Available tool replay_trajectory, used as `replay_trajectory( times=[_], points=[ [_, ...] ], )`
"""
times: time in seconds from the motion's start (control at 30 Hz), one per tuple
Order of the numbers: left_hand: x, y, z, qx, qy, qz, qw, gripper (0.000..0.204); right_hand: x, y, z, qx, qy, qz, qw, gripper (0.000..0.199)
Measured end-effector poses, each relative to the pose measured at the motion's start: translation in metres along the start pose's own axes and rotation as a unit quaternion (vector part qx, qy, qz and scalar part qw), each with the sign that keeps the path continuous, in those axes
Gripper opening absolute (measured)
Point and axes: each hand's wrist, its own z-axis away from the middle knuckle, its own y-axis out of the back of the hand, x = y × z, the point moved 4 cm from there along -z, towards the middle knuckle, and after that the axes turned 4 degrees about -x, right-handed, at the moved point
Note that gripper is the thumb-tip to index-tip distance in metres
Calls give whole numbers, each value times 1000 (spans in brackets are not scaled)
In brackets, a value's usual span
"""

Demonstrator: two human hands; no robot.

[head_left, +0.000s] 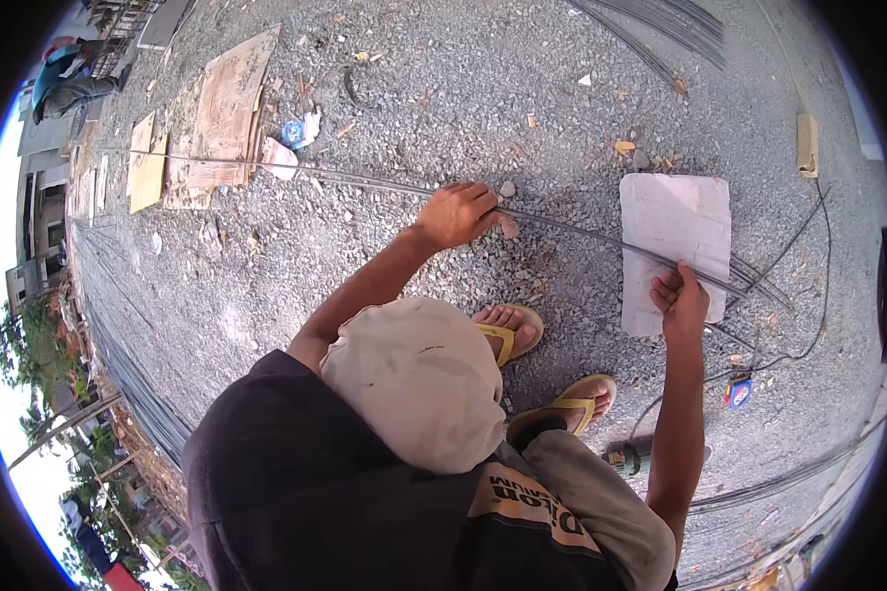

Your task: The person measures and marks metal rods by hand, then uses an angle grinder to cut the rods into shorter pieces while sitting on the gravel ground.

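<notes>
Over at the far left, another person (64, 79) crouches by the edge of the yard, well apart from us, and flat plywood sheets (222, 108) lie on the gravel (443, 89) beside some torn paper scraps (291, 138). Moving in, here is the long steel rod (572, 229), thin and dark, running across the gravel from the plywood toward the right, curving a little as it goes. Our left hand (458, 214) is down on it now, fingers curled over the bar and closed around it, arm stretched forward and low from the shoulder, wrist bent down to the ground. We would judge this rod heavy for its thickness and stiff along short spans, yet whippy over its full length, so two well-spaced grips make sense; the ribbed surface should not slip much in a bare palm. Below, our feet in yellow sandals (562, 404) stand planted on the stones, cap (414, 379) in the middle of the view. On to the right: the rod passes over a pale concrete slab (675, 212), and our right hand (680, 300) grips it at the slab's lower edge, fingers wrapped shut, forearm rising nearly straight up the frame. More rods (759, 281) fan out past that hand, and a small blue and red object (739, 392) lies near a thin black cable (823, 295).
</notes>
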Motion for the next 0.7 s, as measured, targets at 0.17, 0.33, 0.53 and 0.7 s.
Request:
replay_trajectory(
  times=[0.17, 0.33, 0.53, 0.7],
  points=[
    [-36, 20, 6, -38, 13, -40, 998, 38, -9, 1, 3, 19, 4, -18, 1000, 28],
    [-56, 7, -1, -44, -10, -48, 998, 40, -18, 11, -7, 5, 14, -52, 999, 27],
    [-64, 16, 14, -58, 4, -84, 995, 46, -49, 8, 13, -20, 81, -46, 995, 28],
    [-21, 33, -2, -65, -12, -69, 995, 43, -61, 37, 40, 12, 129, -88, 988, 29]
  ],
)
